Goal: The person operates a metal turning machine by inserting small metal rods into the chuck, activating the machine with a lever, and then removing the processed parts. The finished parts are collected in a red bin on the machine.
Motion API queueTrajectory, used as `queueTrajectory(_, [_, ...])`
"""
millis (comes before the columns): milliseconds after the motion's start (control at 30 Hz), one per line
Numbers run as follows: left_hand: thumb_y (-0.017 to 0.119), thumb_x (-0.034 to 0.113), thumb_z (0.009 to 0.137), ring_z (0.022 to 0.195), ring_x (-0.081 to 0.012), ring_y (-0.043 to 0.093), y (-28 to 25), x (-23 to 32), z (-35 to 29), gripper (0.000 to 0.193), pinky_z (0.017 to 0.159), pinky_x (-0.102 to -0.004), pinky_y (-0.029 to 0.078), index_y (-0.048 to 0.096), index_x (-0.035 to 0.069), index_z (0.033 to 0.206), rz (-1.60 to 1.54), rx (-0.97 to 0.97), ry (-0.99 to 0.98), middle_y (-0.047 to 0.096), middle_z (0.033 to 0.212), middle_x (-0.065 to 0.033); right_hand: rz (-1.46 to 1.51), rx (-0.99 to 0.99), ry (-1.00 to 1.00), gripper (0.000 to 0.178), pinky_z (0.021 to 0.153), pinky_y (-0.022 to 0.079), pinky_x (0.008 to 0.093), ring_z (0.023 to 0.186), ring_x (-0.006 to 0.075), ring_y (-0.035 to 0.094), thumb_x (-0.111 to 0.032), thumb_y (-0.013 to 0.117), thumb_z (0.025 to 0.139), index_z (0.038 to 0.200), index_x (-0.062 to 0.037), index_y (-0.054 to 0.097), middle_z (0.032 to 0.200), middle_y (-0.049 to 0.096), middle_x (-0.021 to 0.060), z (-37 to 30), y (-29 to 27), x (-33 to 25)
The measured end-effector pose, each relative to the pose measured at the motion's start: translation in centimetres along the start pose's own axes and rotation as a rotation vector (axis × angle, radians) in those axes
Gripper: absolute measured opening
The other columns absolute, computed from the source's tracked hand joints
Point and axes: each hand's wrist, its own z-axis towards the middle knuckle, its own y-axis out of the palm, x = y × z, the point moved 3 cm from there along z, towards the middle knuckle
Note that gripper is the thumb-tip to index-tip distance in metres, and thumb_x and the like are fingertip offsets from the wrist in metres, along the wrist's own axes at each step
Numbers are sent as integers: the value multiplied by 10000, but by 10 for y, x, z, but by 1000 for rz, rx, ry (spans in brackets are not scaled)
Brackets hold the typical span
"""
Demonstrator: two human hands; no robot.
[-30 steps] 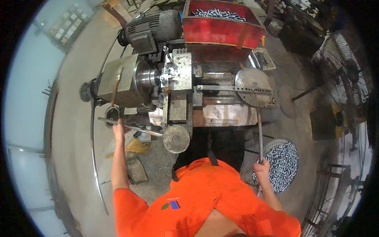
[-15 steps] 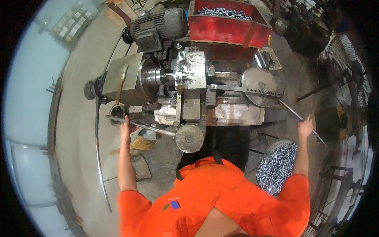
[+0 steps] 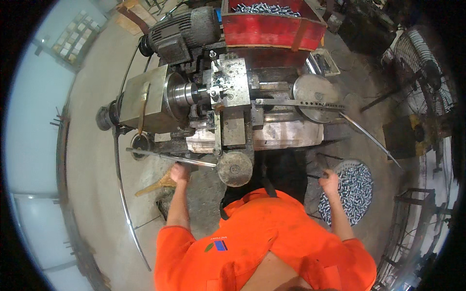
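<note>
My left hand (image 3: 179, 173) is just below the left lever rod (image 3: 174, 157), off its end. It is smeared and its fingers are partly hidden, so its grip cannot be made out. That rod runs to a round metal disc (image 3: 235, 169) on the lathe-like machine. My right hand (image 3: 329, 182) has its fingers curled beside the round tray of small shiny metal cylinders (image 3: 350, 191); whatever they may hold is hidden. The right lever rod (image 3: 371, 137) slants away from a larger disc (image 3: 316, 97), with no hand on it. A chuck (image 3: 183, 93) faces the tool block (image 3: 230, 83).
Behind the machine stand an electric motor (image 3: 184, 31) and a red bin (image 3: 272, 31) with more metal cylinders. A straw broom (image 3: 158, 185) lies on the floor at left. A long thin bar (image 3: 125, 203) runs beside it. A fan (image 3: 420, 72) stands at right.
Both hands have let go of the lever rods. My left hand has moved right and toward me, my right hand left and toward me to the tray. The view has shifted slightly.
</note>
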Motion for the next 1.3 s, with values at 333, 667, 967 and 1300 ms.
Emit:
queueTrajectory(333, [556, 453, 818, 882, -348, 630, -42, -12, 12, 456, 749, -455, 506, 571, 65, 1056, 70, -336, 424, 648, 969, -172, 13, -40, -47, 355, 766, 503, 374, 825, 329, 638, -114, 599, 607, 938, -14, 677, 881, 658, 188, 54, -50, -70])
queueTrajectory(667, [580, 339, 822, 786, -351, 637, -52, -46, -24, 443, 679, -446, 502, 529, 55, 1158, -192, -336, 211, 652, 860, -201, 274, 17, -963, 394, 832, 464, 385, 967, 327, 557, -166, 628, 568, 943, -49, 653, 993, 621, 135, 157, -70, -377])
queueTrajectory(967, [497, 334, 910, 624, -201, 641, -296, -215, -6, 315, 569, -351, 484, 654, 69, 977, -290, 392, -97, 665, 734, -117, -407, -274, -1032, 296, 784, 494, 410, 885, 356, 596, -217, 633, 589, 773, 10, 681, 899, 652, 184, 164, 43, -529])
queueTrajectory(1300, [454, 565, 841, 888, -395, 602, -256, -130, -102, 600, 774, -470, 445, 637, 0, 931, -286, 77, -412, 626, 891, -255, -293, -281, -971, 249, 788, 519, 402, 880, 324, 634, -175, 618, 609, 798, -31, 692, 848, 662, 184, 163, 44, -526])
